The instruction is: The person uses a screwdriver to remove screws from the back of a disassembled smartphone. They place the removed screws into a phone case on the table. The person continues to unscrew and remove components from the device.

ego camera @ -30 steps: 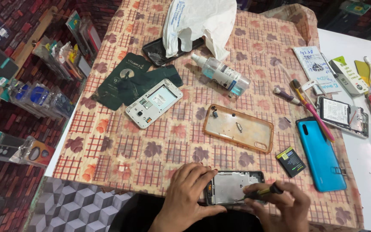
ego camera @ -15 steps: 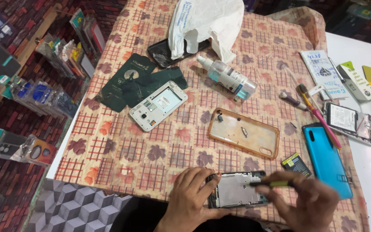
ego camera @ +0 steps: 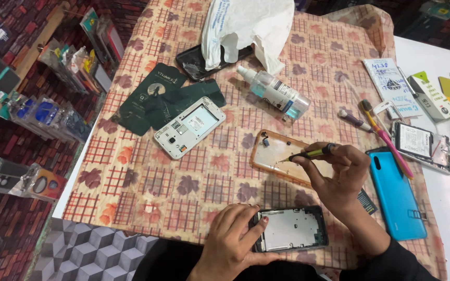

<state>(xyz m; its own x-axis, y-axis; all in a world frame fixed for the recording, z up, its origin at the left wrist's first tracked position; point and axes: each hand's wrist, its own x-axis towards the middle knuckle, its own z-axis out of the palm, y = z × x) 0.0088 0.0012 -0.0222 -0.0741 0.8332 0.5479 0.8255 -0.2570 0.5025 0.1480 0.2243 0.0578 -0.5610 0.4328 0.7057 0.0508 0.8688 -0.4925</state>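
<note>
Now | left hand [ego camera: 233,239] grips the end of an opened dark phone frame [ego camera: 291,229] lying flat on the patterned cloth [ego camera: 147,182] | right hand [ego camera: 339,174], up and beyond the frame, pinches a small screwdriver [ego camera: 311,153], tip over the clear phone case [ego camera: 279,156] | blue phone [ego camera: 396,195] just right of that hand

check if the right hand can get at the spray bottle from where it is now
Probably yes. The right hand, holding a small screwdriver, hovers over the clear phone case; the spray bottle lies just beyond on the cloth, nothing between them.
</note>
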